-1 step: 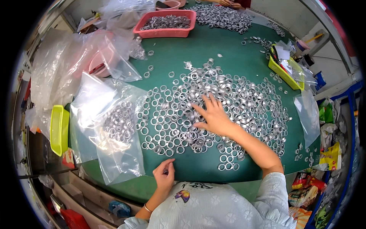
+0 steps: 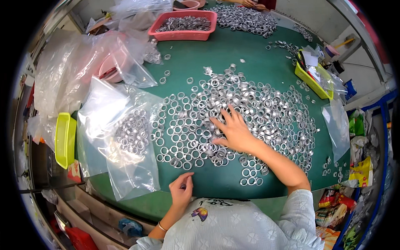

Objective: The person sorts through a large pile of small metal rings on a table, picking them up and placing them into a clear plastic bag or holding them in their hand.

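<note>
Right hand [image 2: 235,131], head view: palm down, fingers spread wide, laid over the left-centre of a broad spread of silver metal rings [image 2: 279,121]. Fingertips appear to touch rings; none seen gripped, though the underside of the palm is hidden. Rings cover the middle of the green worktop [image 2: 187,58], some flat in a single layer toward its left edge, others heaped

Left hand [image 2: 182,188]: at the near edge, left of centre, fingers curled in and thumb close to the forefinger. Cannot tell whether anything is inside. Nearest rings lie just beyond it

Surroundings: clear plastic bag [image 2: 133,179] with rings inside it, toward the near left corner. Pink tray [image 2: 181,36] of small metal pieces near the far edge, left of centre. Second heap of metal parts [image 2: 246,23] at the far edge, another person's hands [image 2: 252,4] just beyond. Yellow-green basket [image 2: 309,79] by the right edge, filled with mixed items; empty-looking clear bag [image 2: 335,129] nearer along that edge
</note>
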Action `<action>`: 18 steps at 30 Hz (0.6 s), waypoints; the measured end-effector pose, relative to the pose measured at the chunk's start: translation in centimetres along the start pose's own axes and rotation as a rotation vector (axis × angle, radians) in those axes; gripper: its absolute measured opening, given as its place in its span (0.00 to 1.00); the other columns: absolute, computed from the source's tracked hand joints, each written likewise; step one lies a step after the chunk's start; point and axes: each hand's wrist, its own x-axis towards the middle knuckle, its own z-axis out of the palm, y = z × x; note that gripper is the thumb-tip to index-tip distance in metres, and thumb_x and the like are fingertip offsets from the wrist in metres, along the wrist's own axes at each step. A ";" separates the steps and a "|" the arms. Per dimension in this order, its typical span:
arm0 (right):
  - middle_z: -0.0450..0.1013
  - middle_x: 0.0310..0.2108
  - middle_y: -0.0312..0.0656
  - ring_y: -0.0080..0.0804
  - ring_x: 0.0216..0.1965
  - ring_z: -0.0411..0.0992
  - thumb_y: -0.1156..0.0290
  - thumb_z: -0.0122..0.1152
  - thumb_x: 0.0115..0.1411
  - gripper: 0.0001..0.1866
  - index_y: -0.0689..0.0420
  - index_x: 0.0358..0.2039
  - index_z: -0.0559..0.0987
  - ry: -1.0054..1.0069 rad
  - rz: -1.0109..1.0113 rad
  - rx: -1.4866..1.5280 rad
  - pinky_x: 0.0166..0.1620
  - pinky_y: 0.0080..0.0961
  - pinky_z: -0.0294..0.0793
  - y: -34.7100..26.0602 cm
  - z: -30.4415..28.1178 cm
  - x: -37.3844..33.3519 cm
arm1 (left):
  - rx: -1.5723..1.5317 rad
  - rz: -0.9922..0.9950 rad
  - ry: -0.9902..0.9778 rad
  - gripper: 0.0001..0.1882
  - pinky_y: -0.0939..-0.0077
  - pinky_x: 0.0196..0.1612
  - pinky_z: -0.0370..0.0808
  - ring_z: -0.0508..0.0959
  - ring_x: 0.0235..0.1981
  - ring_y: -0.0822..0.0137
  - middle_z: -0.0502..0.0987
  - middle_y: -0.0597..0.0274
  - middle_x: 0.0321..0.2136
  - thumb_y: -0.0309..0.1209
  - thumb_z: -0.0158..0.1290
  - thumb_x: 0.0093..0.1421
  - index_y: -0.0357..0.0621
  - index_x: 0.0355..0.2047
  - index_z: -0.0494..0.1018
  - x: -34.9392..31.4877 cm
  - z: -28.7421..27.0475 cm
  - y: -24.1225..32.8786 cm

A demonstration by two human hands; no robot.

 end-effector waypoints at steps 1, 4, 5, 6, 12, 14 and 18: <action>0.54 0.59 0.54 0.57 0.61 0.49 0.48 0.61 0.50 0.36 0.49 0.57 0.65 -0.062 -0.007 0.067 0.57 0.55 0.53 -1.4 -0.6 -0.9 | -0.019 -0.033 -0.042 0.07 0.87 0.19 0.61 0.65 0.15 0.83 0.70 0.69 0.15 0.21 0.51 0.57 0.37 0.36 0.76 0.3 -0.2 0.3; 0.53 0.60 0.49 0.49 0.60 0.52 0.53 0.65 0.47 0.37 0.48 0.57 0.64 -0.178 -0.063 0.068 0.57 0.54 0.53 -4.0 -2.1 -4.0 | -0.040 -0.096 -0.173 0.09 0.85 0.19 0.64 0.67 0.16 0.81 0.70 0.67 0.15 0.23 0.51 0.58 0.38 0.39 0.75 0.8 -0.4 0.8; 0.54 0.60 0.45 0.48 0.61 0.51 0.56 0.66 0.47 0.34 0.48 0.55 0.67 -0.215 -0.042 0.072 0.58 0.54 0.52 -4.5 -2.7 -4.8 | -0.012 -0.091 -0.215 0.09 0.85 0.20 0.65 0.68 0.17 0.80 0.70 0.67 0.15 0.23 0.50 0.58 0.37 0.40 0.75 0.8 -0.5 0.8; 0.55 0.59 0.43 0.46 0.61 0.52 0.57 0.66 0.47 0.31 0.48 0.53 0.69 -0.239 -0.066 0.106 0.58 0.54 0.51 -4.3 -3.1 -5.4 | 0.017 -0.088 -0.258 0.10 0.85 0.21 0.66 0.69 0.17 0.80 0.71 0.66 0.15 0.23 0.50 0.59 0.37 0.41 0.74 0.8 -0.8 0.7; 0.62 0.55 0.43 0.42 0.60 0.55 0.63 0.63 0.51 0.19 0.51 0.45 0.76 -0.028 0.159 0.322 0.60 0.45 0.47 -2.8 -4.7 -2.8 | 0.130 0.019 -0.356 0.14 0.81 0.21 0.67 0.71 0.16 0.75 0.72 0.62 0.15 0.24 0.51 0.59 0.39 0.46 0.71 0.7 -0.7 1.4; 0.61 0.56 0.44 0.47 0.60 0.54 0.62 0.63 0.52 0.23 0.50 0.49 0.74 0.140 0.048 0.347 0.60 0.43 0.49 -3.6 -3.2 0.4 | 0.171 0.073 -0.402 0.14 0.80 0.21 0.68 0.72 0.16 0.73 0.72 0.60 0.15 0.25 0.51 0.58 0.40 0.46 0.71 0.7 -0.2 1.3; 0.61 0.55 0.45 0.50 0.58 0.56 0.61 0.62 0.51 0.19 0.51 0.44 0.76 0.085 -0.144 0.113 0.58 0.46 0.53 -3.2 0.8 1.9 | 0.193 0.080 -0.460 0.15 0.77 0.22 0.69 0.74 0.15 0.70 0.72 0.58 0.15 0.25 0.51 0.58 0.41 0.46 0.70 0.1 -0.5 1.3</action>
